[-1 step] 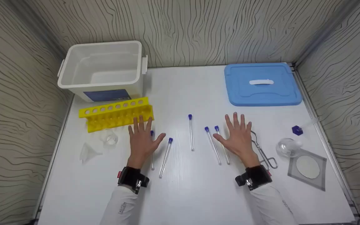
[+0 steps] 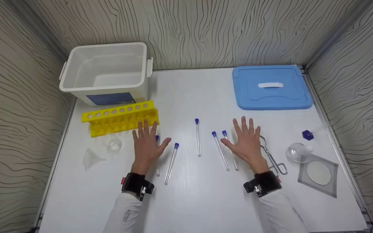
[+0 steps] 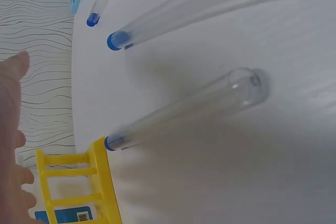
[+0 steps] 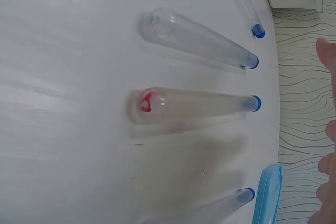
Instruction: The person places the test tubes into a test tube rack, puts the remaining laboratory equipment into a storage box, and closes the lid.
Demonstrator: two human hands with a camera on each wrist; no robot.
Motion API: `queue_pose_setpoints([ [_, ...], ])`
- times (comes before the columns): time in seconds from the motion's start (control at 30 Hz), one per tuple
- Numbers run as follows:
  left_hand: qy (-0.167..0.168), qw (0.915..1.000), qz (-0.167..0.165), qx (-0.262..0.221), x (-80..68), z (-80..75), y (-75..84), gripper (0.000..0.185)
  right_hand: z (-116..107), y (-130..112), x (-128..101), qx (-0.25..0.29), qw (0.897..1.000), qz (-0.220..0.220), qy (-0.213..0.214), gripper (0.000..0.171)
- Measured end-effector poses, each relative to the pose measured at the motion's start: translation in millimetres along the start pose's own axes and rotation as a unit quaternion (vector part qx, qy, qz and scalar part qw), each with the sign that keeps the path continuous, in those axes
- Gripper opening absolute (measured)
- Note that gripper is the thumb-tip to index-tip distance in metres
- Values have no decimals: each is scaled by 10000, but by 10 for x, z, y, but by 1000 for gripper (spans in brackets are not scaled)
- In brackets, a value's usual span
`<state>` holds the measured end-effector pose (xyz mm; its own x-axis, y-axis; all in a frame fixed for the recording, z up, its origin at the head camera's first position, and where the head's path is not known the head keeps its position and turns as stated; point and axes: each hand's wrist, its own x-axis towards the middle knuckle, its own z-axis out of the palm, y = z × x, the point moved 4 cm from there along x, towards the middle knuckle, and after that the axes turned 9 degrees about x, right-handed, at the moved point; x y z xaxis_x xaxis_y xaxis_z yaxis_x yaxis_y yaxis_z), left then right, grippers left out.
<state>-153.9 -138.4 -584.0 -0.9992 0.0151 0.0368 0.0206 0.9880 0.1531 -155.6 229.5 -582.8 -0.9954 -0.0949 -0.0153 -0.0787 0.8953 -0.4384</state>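
My left hand (image 2: 146,147) is spread with straight fingers, palm down, its fingertips overlapping the near edge of a yellow test tube rack (image 2: 108,131). Partly covered by that hand is a blue-capped test tube (image 2: 157,165), and another tube (image 2: 171,165) lies just right of the thumb. Also spread, my right hand (image 2: 247,145) has its thumb over one of two capped tubes (image 2: 221,152); the tube with a red stain (image 4: 148,103) shows in the right wrist view. Between the hands lies a single tube (image 2: 198,139). Metal tongs (image 2: 272,159) lie right of the right hand, partly hidden by it.
An uncovered white bin (image 2: 76,89) stands at the back left, its blue lid (image 2: 272,97) at the back right. A funnel (image 2: 91,158) and small beaker (image 2: 114,144) are at left. Rightward lie a round flask (image 2: 296,153), gauze square (image 2: 318,174) and blue-based cylinder (image 2: 308,135).
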Motion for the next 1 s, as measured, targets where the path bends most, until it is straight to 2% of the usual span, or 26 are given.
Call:
queue_pose_setpoints([
  [0.27, 109, 9999, -41, 13, 26, -60, -44, 88, 17, -23, 20, 122, 9999, -24, 93, 98],
  [0.47, 256, 9994, -15, -223, 81, -140, -94, 83, -6, -106, 29, 265, 9990, -169, 311, 94],
  [0.73, 375, 9989, -97, -253, 184, -271, -235, 80, 7, -313, 56, 576, 9938, -626, 711, 83],
  [1.0, 548, 9984, 89, -115, 287, -345, -314, 78, 4, -495, 107, 688, 9855, -1006, 1177, 75],
])
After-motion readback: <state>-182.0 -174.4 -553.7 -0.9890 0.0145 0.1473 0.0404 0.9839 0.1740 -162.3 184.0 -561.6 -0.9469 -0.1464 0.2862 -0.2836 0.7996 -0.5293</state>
